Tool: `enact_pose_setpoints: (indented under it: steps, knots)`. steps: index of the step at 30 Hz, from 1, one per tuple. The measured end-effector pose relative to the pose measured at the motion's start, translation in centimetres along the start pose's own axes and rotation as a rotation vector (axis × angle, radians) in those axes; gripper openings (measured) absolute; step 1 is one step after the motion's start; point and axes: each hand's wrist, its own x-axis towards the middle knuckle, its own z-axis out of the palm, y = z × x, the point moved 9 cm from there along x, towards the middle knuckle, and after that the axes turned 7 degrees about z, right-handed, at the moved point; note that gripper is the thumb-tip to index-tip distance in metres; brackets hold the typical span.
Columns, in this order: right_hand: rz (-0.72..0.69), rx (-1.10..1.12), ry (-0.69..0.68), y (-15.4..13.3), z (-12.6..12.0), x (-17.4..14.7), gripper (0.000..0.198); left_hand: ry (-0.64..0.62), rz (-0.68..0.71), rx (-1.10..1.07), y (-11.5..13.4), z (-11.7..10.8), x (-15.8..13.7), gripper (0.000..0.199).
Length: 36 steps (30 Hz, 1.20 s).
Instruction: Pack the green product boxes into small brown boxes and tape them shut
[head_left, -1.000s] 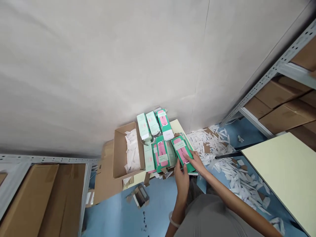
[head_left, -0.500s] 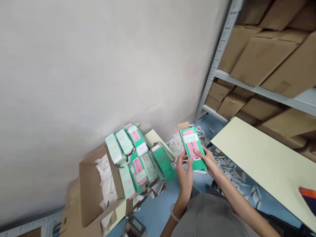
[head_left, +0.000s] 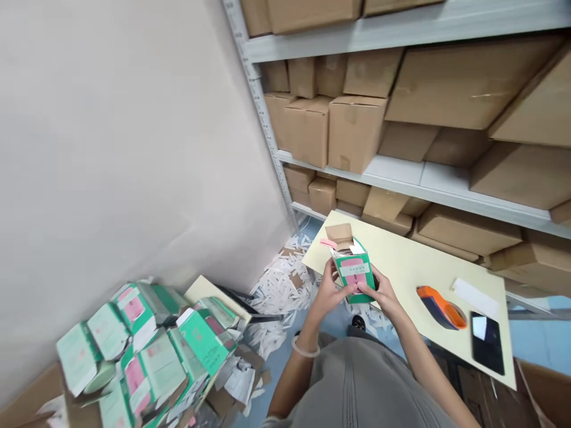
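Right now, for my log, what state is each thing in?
Held green carton: far end open
Left hand: gripping carton
Right hand: gripping carton
Other green cartons: heaped
Black device: flat on table
Orange item: on table
White slip: flat on table
Paper strips: scattered on floor
Shelved boxes: stacked

The one camera, worn on the head, looks forward and down from above the grey shirt (head_left: pixel 375 380) near the long pale surface (head_left: pixel 401 261), taking in both hands (head_left: pixel 330 295) close beside it, the shelving (head_left: pixel 401 183) behind it and the wall (head_left: pixel 134 137) to its left.
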Motion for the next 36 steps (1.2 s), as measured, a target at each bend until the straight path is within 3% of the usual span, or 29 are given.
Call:
enact_pose_setpoints:
  steps: [4,7,11,17,22,27,31,36]
  knots:
    - [-0.037,-0.108,0.007,1.3,-6.7,0.8,0.08,-0.146,-0.043,0.059,-4.0,5.6,3.5,0.081]
    - [-0.035,-0.192,0.075,3.2,-10.0,1.9,0.074,-0.21,-0.041,0.114,-7.3,8.5,6.0,0.08]
    - [0.039,-0.299,0.177,7.4,-12.7,3.4,0.067,-0.3,-0.022,0.26,-11.6,11.2,8.6,0.07]
    - [0.107,-0.339,0.298,11.3,-15.1,4.6,0.06,-0.345,-0.129,0.286,-16.7,13.3,10.4,0.075]
    - [0.167,-0.339,0.421,14.2,-16.6,4.8,0.062,-0.426,-0.101,0.276,-16.6,14.6,11.2,0.073]
    - [0.207,-0.333,0.48,17.0,-17.6,5.2,0.065,-0.424,-0.055,0.343,-15.8,14.6,12.3,0.045]
    - [0.19,-0.344,0.489,17.4,-18.1,6.1,0.069,-0.343,-0.087,0.514,-16.0,13.9,13.1,0.026]
    - [0.142,-0.414,0.487,17.1,-18.1,6.5,0.07,-0.348,-0.089,0.594,-15.6,14.2,13.1,0.025]
